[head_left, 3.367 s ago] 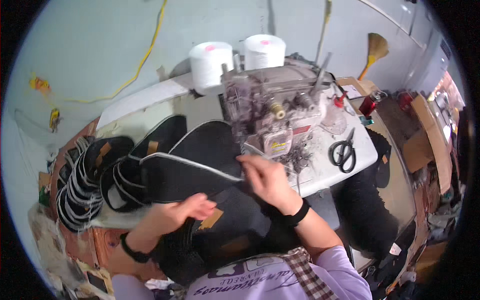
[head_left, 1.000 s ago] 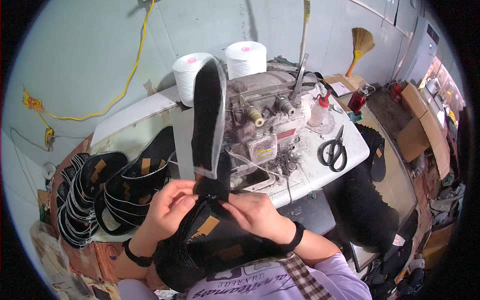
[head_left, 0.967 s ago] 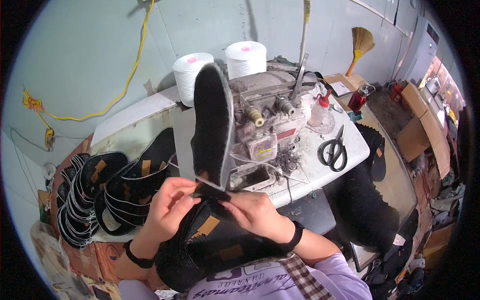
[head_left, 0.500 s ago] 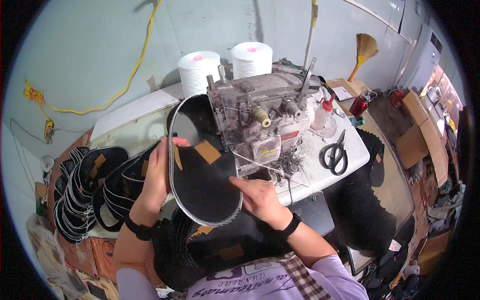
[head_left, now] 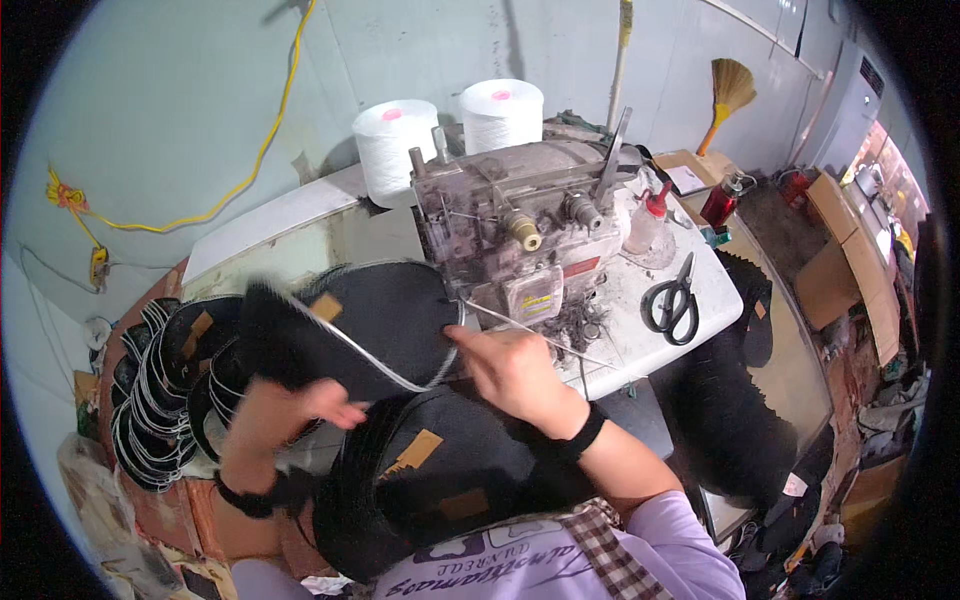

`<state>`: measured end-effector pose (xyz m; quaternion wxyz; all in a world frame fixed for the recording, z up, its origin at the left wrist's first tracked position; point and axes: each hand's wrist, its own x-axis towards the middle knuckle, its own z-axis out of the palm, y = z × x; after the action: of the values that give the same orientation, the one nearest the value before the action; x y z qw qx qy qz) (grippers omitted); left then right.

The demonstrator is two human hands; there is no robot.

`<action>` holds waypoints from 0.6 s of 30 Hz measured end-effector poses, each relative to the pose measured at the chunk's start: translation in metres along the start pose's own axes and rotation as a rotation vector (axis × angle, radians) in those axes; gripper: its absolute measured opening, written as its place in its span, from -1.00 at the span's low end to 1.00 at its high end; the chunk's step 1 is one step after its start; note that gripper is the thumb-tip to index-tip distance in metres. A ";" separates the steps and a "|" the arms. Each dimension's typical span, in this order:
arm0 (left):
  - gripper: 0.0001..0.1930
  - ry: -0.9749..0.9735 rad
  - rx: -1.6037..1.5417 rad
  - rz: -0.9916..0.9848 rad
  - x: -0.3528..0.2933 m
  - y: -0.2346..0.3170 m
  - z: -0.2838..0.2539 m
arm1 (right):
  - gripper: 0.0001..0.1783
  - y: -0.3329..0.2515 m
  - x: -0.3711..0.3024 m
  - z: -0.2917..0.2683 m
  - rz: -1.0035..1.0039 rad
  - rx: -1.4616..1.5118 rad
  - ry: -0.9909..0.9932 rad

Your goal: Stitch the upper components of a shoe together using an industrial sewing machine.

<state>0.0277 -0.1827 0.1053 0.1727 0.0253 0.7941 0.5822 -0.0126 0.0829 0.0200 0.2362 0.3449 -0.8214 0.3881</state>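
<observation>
A black, flat, rounded fabric piece (head_left: 390,310) with a white-stitched edge and a brown tag lies tilted left of the sewing machine (head_left: 530,220). Its left end is smeared by motion. My right hand (head_left: 510,370) pinches the piece's right edge, beside a white strand coming from the machine. Just below the piece's lower edge is my left hand (head_left: 290,410), somewhat blurred, with its fingers stretched toward the right and nothing seen in them. Under my hands, a stack of similar black pieces (head_left: 500,455) rests in front of my body.
More white-edged black pieces (head_left: 150,420) are piled at the left. Black scissors (head_left: 672,305) and a red-capped bottle (head_left: 648,222) are on the white tabletop (head_left: 715,290). Two white thread cones (head_left: 397,155) stand behind the machine. Dark material (head_left: 720,420) hangs at the right.
The piece has swung from upright to lying leftward, its left end flapping. My left hand has left its edge and moved down and left. My right hand stays at its right edge.
</observation>
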 end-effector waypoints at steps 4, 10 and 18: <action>-0.80 -0.016 -0.114 0.037 -0.008 -0.020 0.063 | -0.86 -0.006 -0.014 -0.005 0.380 0.441 0.157; -0.83 0.389 0.766 0.965 0.048 -0.027 0.054 | -0.80 -0.024 -0.023 0.018 0.039 0.154 -0.131; -0.74 0.602 -0.085 0.040 0.091 -0.070 -0.010 | -0.84 -0.002 -0.040 0.018 0.119 0.345 -0.290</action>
<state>-0.0494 -0.1927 0.0206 -0.0812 -0.1401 0.7838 0.5995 0.0133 0.0830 -0.0157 0.0300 0.3834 -0.7872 0.4821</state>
